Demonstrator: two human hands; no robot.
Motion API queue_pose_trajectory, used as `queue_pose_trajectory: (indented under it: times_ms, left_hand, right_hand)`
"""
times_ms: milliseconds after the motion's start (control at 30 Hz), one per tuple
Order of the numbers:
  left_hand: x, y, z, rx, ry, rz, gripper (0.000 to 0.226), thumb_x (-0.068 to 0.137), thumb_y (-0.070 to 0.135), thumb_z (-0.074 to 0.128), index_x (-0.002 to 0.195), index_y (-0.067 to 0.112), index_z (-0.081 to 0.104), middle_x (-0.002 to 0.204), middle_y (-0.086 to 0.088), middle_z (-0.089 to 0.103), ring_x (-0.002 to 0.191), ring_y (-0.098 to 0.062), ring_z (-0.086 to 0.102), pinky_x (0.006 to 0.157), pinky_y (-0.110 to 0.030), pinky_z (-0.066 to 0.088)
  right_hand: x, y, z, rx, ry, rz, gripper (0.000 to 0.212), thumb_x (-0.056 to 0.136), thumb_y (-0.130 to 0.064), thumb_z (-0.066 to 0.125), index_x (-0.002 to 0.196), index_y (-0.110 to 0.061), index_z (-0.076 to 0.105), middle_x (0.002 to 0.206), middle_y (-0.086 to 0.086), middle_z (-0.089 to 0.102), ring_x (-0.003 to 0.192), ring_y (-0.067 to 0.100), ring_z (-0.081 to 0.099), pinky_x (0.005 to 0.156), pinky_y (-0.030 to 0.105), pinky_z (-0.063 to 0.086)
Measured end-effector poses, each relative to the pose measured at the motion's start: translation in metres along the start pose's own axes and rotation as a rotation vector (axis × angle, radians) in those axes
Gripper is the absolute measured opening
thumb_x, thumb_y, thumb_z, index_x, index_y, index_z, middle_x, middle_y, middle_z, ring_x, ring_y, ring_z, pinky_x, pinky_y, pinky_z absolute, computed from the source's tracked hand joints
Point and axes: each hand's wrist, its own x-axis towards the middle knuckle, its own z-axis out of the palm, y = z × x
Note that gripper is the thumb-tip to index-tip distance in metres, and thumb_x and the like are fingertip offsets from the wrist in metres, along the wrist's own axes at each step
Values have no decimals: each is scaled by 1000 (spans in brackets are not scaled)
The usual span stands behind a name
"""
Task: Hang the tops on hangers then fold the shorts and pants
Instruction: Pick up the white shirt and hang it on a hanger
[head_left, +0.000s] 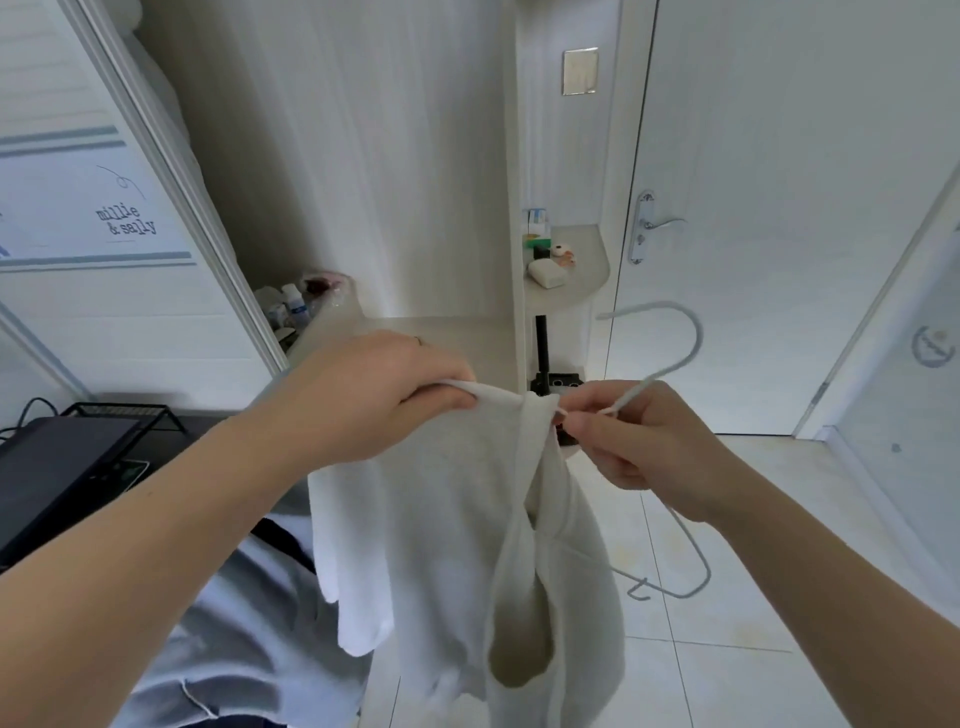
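Hanging the white top (457, 525), held in the air before me: my left hand (374, 400) grips its shoulder edge, my right hand (639, 447) pinches fabric and the hanger (695, 338) together. Next, I reckon, the hanger's arm must slip inside the neckline.

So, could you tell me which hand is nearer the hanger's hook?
Right. The right hand pinches the hanger just below its hook; the left hand grips the top further left.

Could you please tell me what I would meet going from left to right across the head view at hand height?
Black device, left hand, white top, right hand holding the hanger, frosted panel.
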Motion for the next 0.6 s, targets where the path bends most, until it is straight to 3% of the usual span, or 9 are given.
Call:
queue_pose_trajectory:
  times_ms: [67, 133, 267, 367, 500, 600]
  left_hand:
    - [-7, -13, -3, -68, 79, -10, 36, 101, 51, 45, 74, 30, 56, 63, 10, 53, 64, -6, 50, 56, -20, 35]
    - [-14, -22, -7, -164, 128, -87, 36, 95, 53, 48, 66, 33, 52, 61, 7, 51, 61, -9, 50, 53, -19, 34]
    - [-14, -13, 3, -166, 124, -108, 45, 94, 53, 44, 65, 19, 47, 57, 2, 45, 61, -16, 48, 55, -26, 33]
    - [-7, 5, 16, -196, 120, -99, 44, 102, 47, 44, 65, 24, 43, 58, 6, 46, 62, -12, 47, 57, -29, 34]
    - [2, 23, 33, -206, 115, -127, 30, 101, 45, 46, 77, 30, 56, 66, 9, 55, 70, -11, 53, 65, -38, 43]
    - [4, 25, 47, -247, 78, -177, 36, 102, 44, 47, 81, 20, 64, 68, 5, 59, 72, -17, 55, 70, -43, 46]
  right_hand:
    - [-8, 6, -15, -73, 43, 6, 14, 95, -17, 64, 92, -20, 77, 54, -1, 49, 43, 14, 36, 43, 24, 32]
    - [-16, 16, -26, -121, 118, 29, 24, 99, -10, 59, 89, -22, 78, 59, 2, 55, 47, 15, 38, 46, 27, 33]
    - [-17, 31, -24, -133, 201, 23, 37, 100, -3, 53, 84, -26, 78, 58, -1, 49, 52, 9, 37, 49, 16, 29]
    - [-13, 33, -19, -173, 177, -46, 37, 100, -3, 54, 86, -27, 77, 58, -6, 51, 54, 4, 42, 54, 10, 34]
    - [-13, 39, -17, -234, 151, -86, 34, 100, -5, 55, 89, -28, 77, 61, -3, 55, 61, 5, 48, 60, 11, 38]
    - [-16, 44, -18, -300, 247, -69, 34, 98, -4, 59, 92, -32, 78, 78, 3, 69, 77, 6, 61, 74, 15, 44]
